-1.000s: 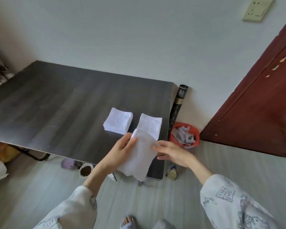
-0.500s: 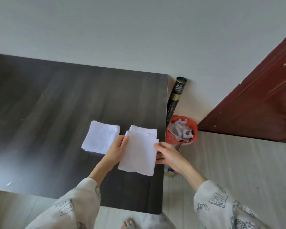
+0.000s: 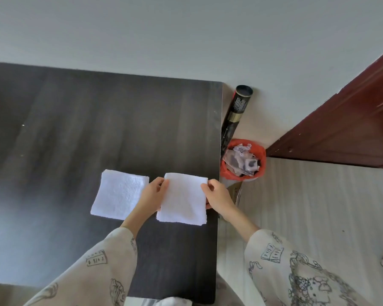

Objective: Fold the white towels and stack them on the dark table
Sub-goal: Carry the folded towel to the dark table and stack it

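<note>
From the head view we see our left hand (image 3: 152, 195) and right hand (image 3: 218, 196) pinching the far corners of a folded towel (image 3: 182, 198) lying near the bench (image 3: 97, 129) edge at three o'clock. A second folded towel (image 3: 119, 194) lies just beside, at nine o'clock; bare bench spreads beyond toward nine.

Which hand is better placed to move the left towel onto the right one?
The left hand: it lies between the left towel and right towel; the right hand is at the table edge.
</note>
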### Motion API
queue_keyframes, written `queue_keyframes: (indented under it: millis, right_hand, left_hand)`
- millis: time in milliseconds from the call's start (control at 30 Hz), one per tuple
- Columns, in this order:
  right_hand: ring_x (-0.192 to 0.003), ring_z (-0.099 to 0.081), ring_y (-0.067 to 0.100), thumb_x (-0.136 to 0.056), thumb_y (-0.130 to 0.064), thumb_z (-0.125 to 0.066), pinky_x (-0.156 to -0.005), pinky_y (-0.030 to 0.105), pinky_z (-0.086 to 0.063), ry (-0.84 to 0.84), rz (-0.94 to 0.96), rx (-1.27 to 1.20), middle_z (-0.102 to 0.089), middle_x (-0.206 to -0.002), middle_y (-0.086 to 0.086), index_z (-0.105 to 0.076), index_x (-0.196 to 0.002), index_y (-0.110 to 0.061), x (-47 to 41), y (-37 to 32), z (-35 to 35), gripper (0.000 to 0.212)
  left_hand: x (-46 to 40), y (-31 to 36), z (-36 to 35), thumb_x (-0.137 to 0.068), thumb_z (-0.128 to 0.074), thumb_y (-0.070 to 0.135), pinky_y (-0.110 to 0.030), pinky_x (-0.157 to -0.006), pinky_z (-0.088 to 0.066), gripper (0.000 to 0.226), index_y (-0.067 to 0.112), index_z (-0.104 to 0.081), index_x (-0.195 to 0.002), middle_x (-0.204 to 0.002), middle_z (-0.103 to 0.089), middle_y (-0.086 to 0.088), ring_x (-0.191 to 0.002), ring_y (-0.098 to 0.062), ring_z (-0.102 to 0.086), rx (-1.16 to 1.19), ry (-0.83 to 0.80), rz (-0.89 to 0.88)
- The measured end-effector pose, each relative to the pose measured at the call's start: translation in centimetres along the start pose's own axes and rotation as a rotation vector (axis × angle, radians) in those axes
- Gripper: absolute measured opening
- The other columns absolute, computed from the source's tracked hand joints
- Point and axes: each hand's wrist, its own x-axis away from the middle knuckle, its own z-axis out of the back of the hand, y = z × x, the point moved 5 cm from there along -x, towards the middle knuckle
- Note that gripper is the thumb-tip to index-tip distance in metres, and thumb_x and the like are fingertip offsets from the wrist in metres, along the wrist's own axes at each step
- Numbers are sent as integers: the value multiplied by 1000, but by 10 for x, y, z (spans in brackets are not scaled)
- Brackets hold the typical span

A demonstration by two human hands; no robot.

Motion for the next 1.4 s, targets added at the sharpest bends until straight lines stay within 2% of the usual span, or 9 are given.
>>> queue_keyframes:
  millis: [167, 367, 500, 700, 933, 1067, 1267, 1333, 1400]
  right_hand:
    - [-85, -65, 27, -98, -26, -38, -69, 42, -59, 9, -25, 83, -62, -97, 15, -48, -94, -11, -6, 4, -1, 18]
    - [-77, -65, 26, -99, -31, -37, -68, 37, -58, 12, -34, 193, -62, -95, 11, -46, -96, -15, -9, 6, -2, 19]
    - [-79, -64, 23, -99, -33, -36, -64, 27, -53, 13, -44, 220, -60, -97, 6, -44, -98, -18, -9, 4, -5, 17]
    - [-79, -62, 20, -99, -34, -36, -61, 23, -51, 17, -57, 250, -60, -102, 7, -48, -109, -12, -10, 6, -6, 27]
    - [-81, -59, 19, -99, -35, -38, -74, 35, -56, 70, -49, 242, -57, -94, 4, -47, -110, -12, -7, 5, -7, 27]
    - [-79, -54, 12, -99, -34, -39, -66, 25, -45, 133, -16, 240, -61, -99, 6, -49, -114, -11, 1, 4, -3, 29]
    - [-108, -58, 20, -97, -32, -44, -92, 32, -46, 222, -106, 88, -60, -118, 2, -49, -121, -13, 37, 28, 13, 31]
    - [-103, -61, 21, -96, -33, -45, -94, 41, -49, 269, -114, 12, -63, -113, 4, -52, -116, -14, 58, 40, 18, 28]
    - [-97, -62, 18, -96, -32, -45, -91, 39, -50, 328, -121, -97, -64, -106, 4, -53, -111, -15, 88, 53, 27, 24]
  left_hand:
    - [-9, -2, -4, -97, -36, 38, -38, -66, -48, 28, 16, -53, -98, -89, -59, -19, -71, -21, -51, -103, 8, -10]
    - [-12, -5, -5, -98, -36, 37, -24, -52, -36, 24, 18, -51, -98, -68, -49, 0, -61, -15, -46, -175, 47, -45]
    - [-12, -4, -4, -98, -33, 37, -27, -58, -43, 28, 18, -51, -108, -77, -54, 2, -70, -16, -53, -195, 77, -65]
    - [-11, -7, -5, -98, -34, 38, -35, -69, -52, 30, 18, -49, -115, -84, -57, 0, -75, -19, -56, -221, 84, -80]
    - [-5, -12, 0, -96, -40, 35, -31, -66, -47, 29, 15, -43, -116, -94, -59, -5, -79, -19, -54, -230, 134, -68]
    - [4, -10, 5, -97, -39, 30, -33, -75, -47, 34, 10, -40, -125, -112, -58, -13, -86, -22, -55, -276, 185, -47]
    - [40, 10, 5, -96, -40, 18, -31, -73, -50, 26, 11, -45, -121, -123, -51, -8, -89, -22, -56, -279, 214, -295]
    - [50, 19, -5, -95, -42, 18, -31, -85, -50, 28, 12, -47, -123, -126, -51, -7, -100, -22, -57, -289, 141, -408]
    - [62, 32, -20, -95, -43, 19, -26, -89, -46, 30, 15, -47, -124, -127, -52, -4, -103, -18, -56, -310, 37, -488]
